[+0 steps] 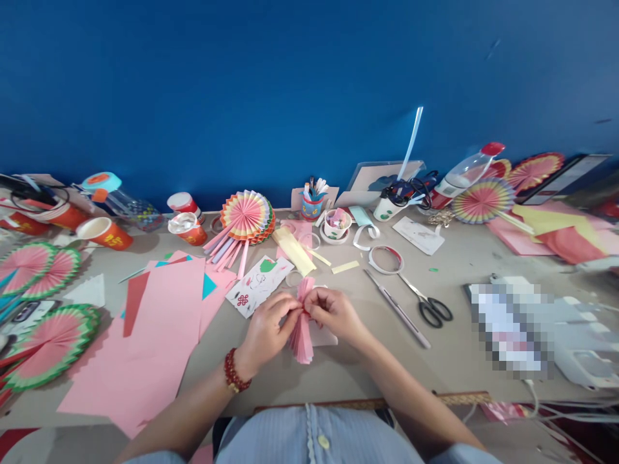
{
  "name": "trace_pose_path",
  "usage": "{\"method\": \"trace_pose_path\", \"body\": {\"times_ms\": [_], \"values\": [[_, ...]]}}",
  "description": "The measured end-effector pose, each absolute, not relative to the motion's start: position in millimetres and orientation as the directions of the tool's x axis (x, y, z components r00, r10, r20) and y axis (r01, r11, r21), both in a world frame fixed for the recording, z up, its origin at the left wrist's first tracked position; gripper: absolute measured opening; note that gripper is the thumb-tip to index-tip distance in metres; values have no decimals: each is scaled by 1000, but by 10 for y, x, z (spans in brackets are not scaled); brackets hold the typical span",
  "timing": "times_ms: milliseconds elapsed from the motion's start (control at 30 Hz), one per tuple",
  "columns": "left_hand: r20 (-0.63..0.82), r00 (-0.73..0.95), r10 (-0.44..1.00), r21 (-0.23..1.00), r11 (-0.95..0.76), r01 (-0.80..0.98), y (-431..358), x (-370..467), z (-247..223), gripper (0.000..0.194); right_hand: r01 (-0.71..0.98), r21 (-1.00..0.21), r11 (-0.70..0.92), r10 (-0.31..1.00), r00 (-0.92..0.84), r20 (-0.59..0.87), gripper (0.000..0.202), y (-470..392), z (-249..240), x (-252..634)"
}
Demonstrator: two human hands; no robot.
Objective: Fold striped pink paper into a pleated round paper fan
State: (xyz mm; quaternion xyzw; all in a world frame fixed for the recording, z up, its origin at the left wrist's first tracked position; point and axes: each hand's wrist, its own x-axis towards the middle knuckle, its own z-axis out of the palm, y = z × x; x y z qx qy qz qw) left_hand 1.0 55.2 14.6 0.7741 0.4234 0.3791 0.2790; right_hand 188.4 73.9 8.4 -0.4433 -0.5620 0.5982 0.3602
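A strip of pink pleated paper [302, 340] stands between my hands, pinched narrow at its middle and fanning out above and below. My left hand [271, 330] closes thumb and fingers on its waist from the left. From the right, my right hand [335, 314] pinches the same spot. A bit of red shows at the waist, but I cannot make out what it is. Under the pleats lies a small white piece of paper [325, 335]. Scissors [425, 304] with black handles and a grey pen-like tool [397, 309] rest to the right of my hands.
Pink paper sheets [159, 322] spread on the left, near finished paper fans [53, 348]. Behind my hands are another paper fan [247, 216], a pen cup [312, 205], a tape roll [385, 259] and a cup of scraps [337, 223]. A blurred phone [507, 332] lies at right.
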Motion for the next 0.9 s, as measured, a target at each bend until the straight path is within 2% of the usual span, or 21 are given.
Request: {"method": "trace_pose_path", "body": {"times_ms": [367,700,900], "values": [[330,372,868,757,-478,444,565,11,164,13,44,-995,-92,930,-354,-101,3,739,71,1872],[326,316,891,779,-443,445,569,21,127,10,23,-995,-96,929,-358,-98,3,735,68,1869],[369,352,860,731,-502,461,551,23,121,11,22,-995,-98,930,-353,-100,3,739,61,1869]]}}
